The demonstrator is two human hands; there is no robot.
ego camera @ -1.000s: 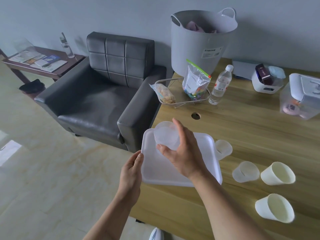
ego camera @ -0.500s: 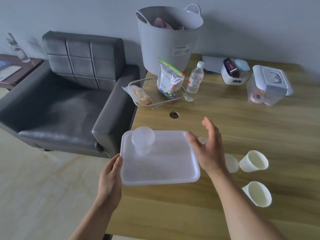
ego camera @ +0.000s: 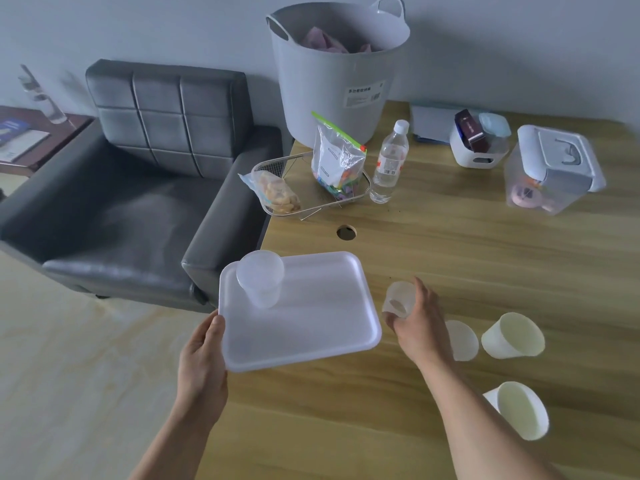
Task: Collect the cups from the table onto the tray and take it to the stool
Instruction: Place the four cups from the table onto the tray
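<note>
Since half a second ago the right hand (ego camera: pixel 417 320) has dropped from open air beside the tray (ego camera: pixel 311 327) onto the next cup (ego camera: pixel 398 299), and its fingers now wrap that clear cup just off the tray's right edge. The left hand (ego camera: pixel 204 358) pinches the tray's near-left corner, thumb on the rim, likely to steady it where it overhangs the table (ego camera: pixel 485 265). One clear cup already stands upright at the tray's far-left corner, leaving room for more. Three others wait to the right: a clear one behind the wrist and two white ones tipped on their sides. No stool is in view.
</note>
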